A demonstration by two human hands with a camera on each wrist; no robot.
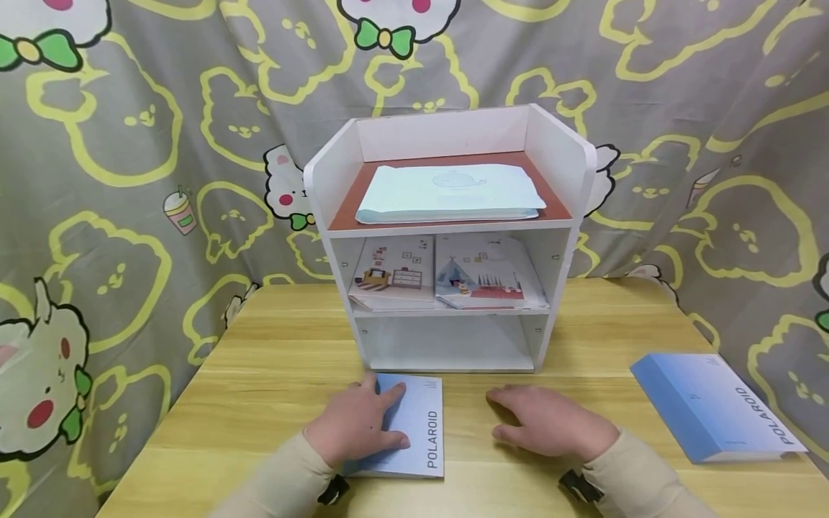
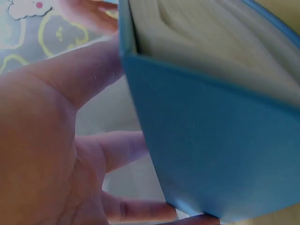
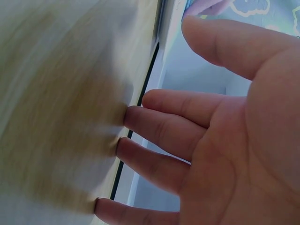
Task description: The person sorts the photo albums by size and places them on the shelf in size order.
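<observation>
My left hand (image 1: 356, 424) rests on a blue photo album (image 1: 424, 424) marked POLAROID, which lies flat on the table before a white shelf unit (image 1: 443, 232). Its thumb and forefinger reach spread over the cover. The left wrist view shows the page ends (image 2: 211, 51) and the album's wide blue side (image 2: 220, 140) close to the palm, with the other fingertips near its far end. My right hand (image 1: 550, 421) holds nothing. Its fingers extend loosely, fingertips at the wooden tabletop (image 3: 61, 117) in the right wrist view, right of the album.
A second blue album (image 1: 719, 406) lies at the table's right. Two illustrated albums (image 1: 395, 277) fill the middle shelf side by side. On the brown top shelf sits a pale whale-print book (image 1: 453, 191). A patterned curtain (image 1: 194, 144) hangs behind the table (image 1: 278, 338).
</observation>
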